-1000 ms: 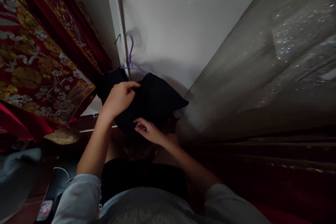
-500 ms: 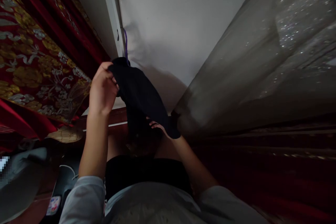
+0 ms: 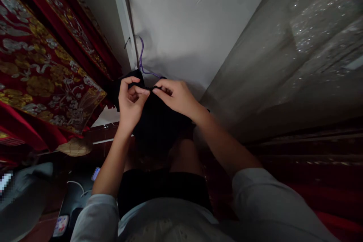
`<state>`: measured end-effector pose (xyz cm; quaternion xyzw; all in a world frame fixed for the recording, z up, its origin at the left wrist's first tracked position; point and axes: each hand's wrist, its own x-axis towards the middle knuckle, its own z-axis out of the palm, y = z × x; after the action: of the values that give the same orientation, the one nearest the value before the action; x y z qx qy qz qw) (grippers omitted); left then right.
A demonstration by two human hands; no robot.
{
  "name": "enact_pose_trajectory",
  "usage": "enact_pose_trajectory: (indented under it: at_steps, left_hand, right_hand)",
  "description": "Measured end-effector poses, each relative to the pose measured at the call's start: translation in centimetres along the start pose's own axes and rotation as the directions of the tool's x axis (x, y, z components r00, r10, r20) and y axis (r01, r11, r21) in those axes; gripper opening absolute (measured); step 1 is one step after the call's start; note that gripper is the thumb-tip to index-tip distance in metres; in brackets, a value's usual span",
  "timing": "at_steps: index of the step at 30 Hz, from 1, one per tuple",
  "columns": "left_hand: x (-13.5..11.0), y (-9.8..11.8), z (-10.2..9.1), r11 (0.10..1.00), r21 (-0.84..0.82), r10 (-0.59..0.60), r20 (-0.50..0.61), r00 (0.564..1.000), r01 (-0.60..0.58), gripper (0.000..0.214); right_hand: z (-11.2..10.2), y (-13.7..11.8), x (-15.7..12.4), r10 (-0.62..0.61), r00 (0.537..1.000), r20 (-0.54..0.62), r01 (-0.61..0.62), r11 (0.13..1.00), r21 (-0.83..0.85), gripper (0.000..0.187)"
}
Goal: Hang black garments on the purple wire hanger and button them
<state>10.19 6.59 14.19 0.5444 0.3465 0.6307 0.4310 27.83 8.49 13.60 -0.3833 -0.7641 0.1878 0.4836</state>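
1. The black garment (image 3: 159,121) hangs at centre, on a purple hanger (image 3: 141,58) hooked on a nail at the edge of the white wall (image 3: 193,22). Its folds and outline are lost in shadow; the hanger's shoulders are hidden under the cloth.
2. The left hand (image 3: 131,100) pinches the garment's top edge, thumb and fingers closed on the cloth.
3. The right hand (image 3: 174,96) grips the same edge just beside it; the fingertips of both hands touch.
4. A red and gold embroidered fabric (image 3: 42,64) hangs at left, cut off by the frame.
5. A grey glittery cloth (image 3: 297,53) fills the right side.
6. Near left, on the dark floor, lie a phone (image 3: 95,173) and a white cable (image 3: 75,185), hard to make out.
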Motion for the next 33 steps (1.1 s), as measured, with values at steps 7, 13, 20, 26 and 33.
enact_pose_trajectory:
  at_steps: [7, 13, 20, 26, 33]
  left_hand:
    - [-0.9, -3.7, 0.3, 0.999, 0.025, 0.041, -0.074, 0.996, -0.039, 0.048]
    - [-2.1, -4.9, 1.7, 1.0, -0.012, 0.026, -0.062, 0.998, -0.027, 0.035]
    - [0.2, -2.5, 1.1, 0.94, 0.312, 0.117, 0.076, 0.99, -0.135, 0.012]
    - [-0.4, -2.9, 1.1, 0.88, 0.433, 0.163, 0.114, 0.98, -0.196, 0.015]
    - [-0.7, -2.7, 1.4, 0.845, 0.49, 0.192, 0.095, 0.977, -0.214, 0.021]
  right_hand:
    - [1.9, 0.8, 0.9, -0.08, 0.993, -0.088, 0.082, 0.996, 0.017, 0.032]
    - [-0.4, 0.8, 2.1, -0.001, 0.989, -0.15, 0.019, 0.993, 0.118, 0.033]
    - [-0.8, 0.5, 0.9, 0.015, 0.997, 0.077, -0.002, 0.988, -0.157, 0.025]
    - [-0.8, 0.5, 0.7, -0.04, 0.986, 0.159, 0.074, 0.974, -0.215, 0.025]
    - [-0.5, 0.4, 0.5, -0.121, 0.978, 0.171, 0.156, 0.964, -0.215, 0.023]
